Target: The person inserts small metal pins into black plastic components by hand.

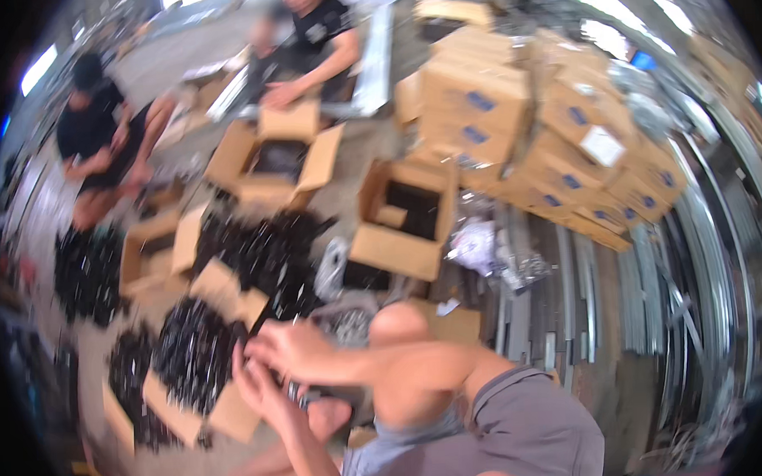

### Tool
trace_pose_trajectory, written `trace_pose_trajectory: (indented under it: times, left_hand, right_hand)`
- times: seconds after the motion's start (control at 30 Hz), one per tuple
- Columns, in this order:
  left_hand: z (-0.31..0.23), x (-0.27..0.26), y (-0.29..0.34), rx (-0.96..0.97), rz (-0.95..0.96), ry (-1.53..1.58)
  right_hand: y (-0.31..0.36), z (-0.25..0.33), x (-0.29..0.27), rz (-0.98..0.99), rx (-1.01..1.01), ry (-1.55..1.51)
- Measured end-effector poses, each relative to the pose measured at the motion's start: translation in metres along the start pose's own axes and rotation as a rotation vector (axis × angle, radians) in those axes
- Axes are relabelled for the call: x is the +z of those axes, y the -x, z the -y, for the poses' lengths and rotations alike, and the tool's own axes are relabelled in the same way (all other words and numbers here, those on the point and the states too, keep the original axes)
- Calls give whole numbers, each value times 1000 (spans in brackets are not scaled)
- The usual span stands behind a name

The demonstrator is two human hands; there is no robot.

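My right hand (294, 350) and my left hand (264, 389) meet in front of my bent knees, their fingers curled close together. Between them shows a bit of something dark, too small and smeared to name. Just left of my hands, an opened-out cardboard box (172, 410) bears a heap of thin black pieces (195, 352). Another mound of black pieces (267, 251) lies on the floor beyond. A clear plastic bag of small shiny parts (351, 324) rests ahead of my right hand.
Open cartons (398, 250) stand ahead, holding dark contents. Stacked closed cardboard boxes (477, 106) rise at the far right. Long metal profiles (639, 295) cover the floor on the right. A seated person (91, 131) is at far left; other people (321, 36) sit behind an open carton.
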State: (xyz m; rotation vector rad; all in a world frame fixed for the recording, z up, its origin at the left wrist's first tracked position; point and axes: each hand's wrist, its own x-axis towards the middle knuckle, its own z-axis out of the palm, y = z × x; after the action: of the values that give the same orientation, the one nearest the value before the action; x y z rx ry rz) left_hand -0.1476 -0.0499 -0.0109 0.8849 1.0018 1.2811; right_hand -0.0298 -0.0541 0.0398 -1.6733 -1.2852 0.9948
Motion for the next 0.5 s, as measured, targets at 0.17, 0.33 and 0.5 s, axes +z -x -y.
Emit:
trace_pose_trajectory:
  times: [0.17,0.33,0.5]
  left_hand:
    - [10,-19,0,-521,519,364]
    - [0,-49,-3,-638,588,258]
    - [18,-48,2,-616,529,192]
  right_hand:
    - [-7,-41,-27,-211,16,34]
    - [-1,-29,-18,-101,-149,70]
    - [-5,-39,-19,-104,-56,208]
